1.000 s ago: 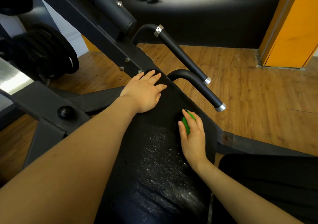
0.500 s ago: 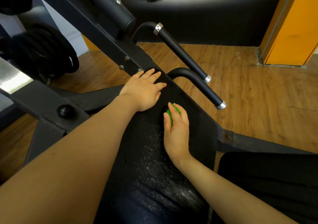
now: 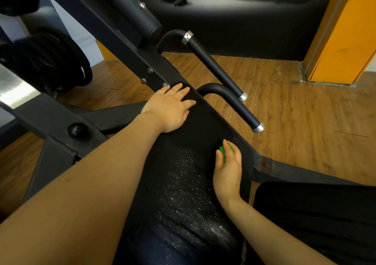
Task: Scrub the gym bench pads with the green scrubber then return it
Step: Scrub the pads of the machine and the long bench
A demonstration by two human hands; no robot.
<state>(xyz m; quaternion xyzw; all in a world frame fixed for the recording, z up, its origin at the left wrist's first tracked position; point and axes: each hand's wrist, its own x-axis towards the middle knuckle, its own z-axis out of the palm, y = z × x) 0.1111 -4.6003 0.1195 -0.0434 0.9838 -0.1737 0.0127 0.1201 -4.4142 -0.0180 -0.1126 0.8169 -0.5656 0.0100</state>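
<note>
1. The right hand (image 3: 227,169) has its grip curled around the green scrubber (image 3: 226,153), fingers wrapped over the top, pressing it down on the black bench pad (image 3: 205,126).
2. The scrubber sits near the pad's right edge, just below the lower of two black handles (image 3: 234,104) with silver end caps.
3. The left hand (image 3: 169,107) lies flat on the pad's upper end, fingers straight and slightly spread, its grip apart and holding nothing.
4. White specks of foam or wetness (image 3: 183,185) cover the middle of the pad, between the two forearms.
5. A second dark pad (image 3: 317,214) lies to the right, over a wooden floor (image 3: 301,122).
</note>
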